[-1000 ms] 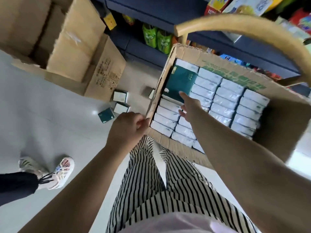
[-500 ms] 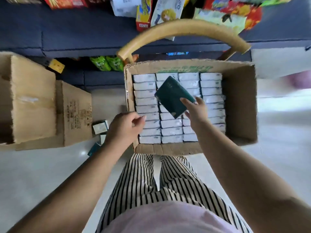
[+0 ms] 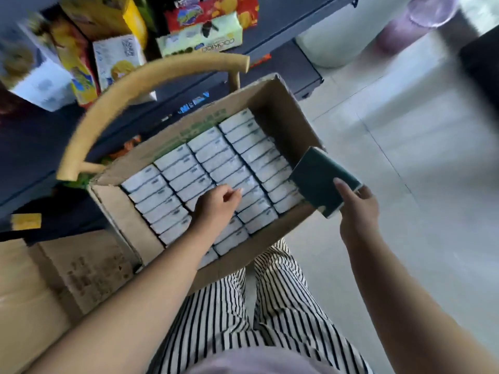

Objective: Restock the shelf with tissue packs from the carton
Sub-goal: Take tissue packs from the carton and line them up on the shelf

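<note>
An open cardboard carton (image 3: 280,103) sits on a chair in front of me, packed with several rows of white-edged tissue packs (image 3: 216,168). My right hand (image 3: 356,209) grips one dark green tissue pack (image 3: 321,179), held over the carton's right rim. My left hand (image 3: 216,205) hovers over the packs in the carton's middle, fingers loosely curled with the fingertips close together; whether it touches a pack is unclear. The dark blue shelf (image 3: 272,20) stands behind the carton.
A curved wooden chair back (image 3: 145,85) arches over the carton's far side. Snack boxes (image 3: 199,31) fill the shelf. Another cardboard box (image 3: 54,276) lies on the floor at left. Pale tiled floor (image 3: 418,171) stretches right. My striped trousers (image 3: 259,309) are below.
My right hand has carried the green pack from the carton's middle out to its right rim. My left hand moved from the carton's near-left edge to over the packs. My view swung rightwards.
</note>
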`<state>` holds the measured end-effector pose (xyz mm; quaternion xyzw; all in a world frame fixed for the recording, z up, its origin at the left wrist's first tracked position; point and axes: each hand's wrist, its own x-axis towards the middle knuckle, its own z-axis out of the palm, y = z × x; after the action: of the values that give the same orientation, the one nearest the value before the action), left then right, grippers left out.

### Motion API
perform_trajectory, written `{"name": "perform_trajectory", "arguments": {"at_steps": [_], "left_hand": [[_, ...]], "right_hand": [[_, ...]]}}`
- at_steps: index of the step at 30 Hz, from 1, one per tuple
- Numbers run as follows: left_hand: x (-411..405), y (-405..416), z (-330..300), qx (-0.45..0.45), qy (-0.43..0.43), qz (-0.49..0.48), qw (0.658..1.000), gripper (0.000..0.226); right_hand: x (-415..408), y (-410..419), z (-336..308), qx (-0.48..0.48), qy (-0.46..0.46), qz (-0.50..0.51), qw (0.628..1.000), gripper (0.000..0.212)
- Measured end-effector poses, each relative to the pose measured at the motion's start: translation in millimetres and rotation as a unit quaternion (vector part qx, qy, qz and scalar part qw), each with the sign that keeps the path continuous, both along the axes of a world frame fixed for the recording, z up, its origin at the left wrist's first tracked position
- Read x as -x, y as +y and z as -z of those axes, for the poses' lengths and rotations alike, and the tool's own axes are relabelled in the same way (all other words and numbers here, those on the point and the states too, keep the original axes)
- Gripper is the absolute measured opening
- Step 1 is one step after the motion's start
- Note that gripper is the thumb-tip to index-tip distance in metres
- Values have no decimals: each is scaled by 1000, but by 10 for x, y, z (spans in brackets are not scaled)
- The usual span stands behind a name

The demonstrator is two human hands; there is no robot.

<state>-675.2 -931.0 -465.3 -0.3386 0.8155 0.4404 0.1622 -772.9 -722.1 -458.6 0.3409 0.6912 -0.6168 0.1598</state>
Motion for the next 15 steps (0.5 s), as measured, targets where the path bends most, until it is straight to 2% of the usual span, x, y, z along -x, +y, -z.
{"name": "perform_trajectory", "arguments": {"at_steps": [5,9,11,15], "left_hand": [[533,251,336,-17,-21,40,999,27],[744,682,733,-70,-95,62,991,26],[713,823,866,-99,-112,51,988,30],[591,858,947,-99,-110,-28,989,28]], "right_hand": [[227,58,6,-8,37,-27,999,17],[470,122,38,-63,86,-99,989,23],[544,134,74,-72,96,-118,986,26],[629,170,130,-62,93,-136,984,27]]}}
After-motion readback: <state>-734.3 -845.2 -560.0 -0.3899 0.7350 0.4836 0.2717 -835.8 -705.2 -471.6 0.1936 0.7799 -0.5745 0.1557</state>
